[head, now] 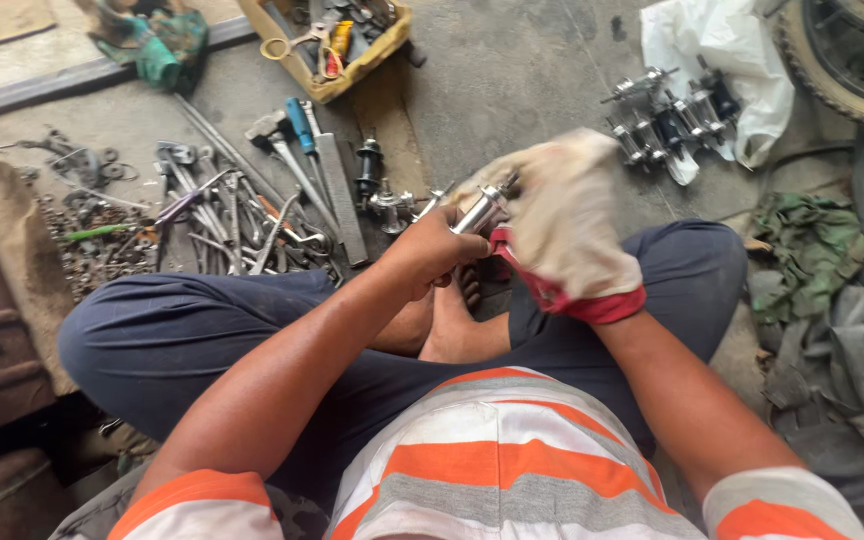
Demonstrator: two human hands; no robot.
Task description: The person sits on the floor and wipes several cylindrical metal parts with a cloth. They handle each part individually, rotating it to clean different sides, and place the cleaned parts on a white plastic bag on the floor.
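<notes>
I sit cross-legged on a concrete floor. My bare left hand (434,248) grips a shiny metal wheel hub (479,211) by its barrel, held above my lap. My right hand (564,215), in a dirty white work glove with a red cuff, is closed over the hub's far end. The hub's tip is hidden under the glove.
Spanners, a hammer, a file and a blue-handled screwdriver lie in a pile (252,205) to the left. Several more hubs (667,120) rest on a white plastic bag (722,50) at the upper right. A yellow tool tray (337,40), a tyre (842,60) and rags (812,250) surround me.
</notes>
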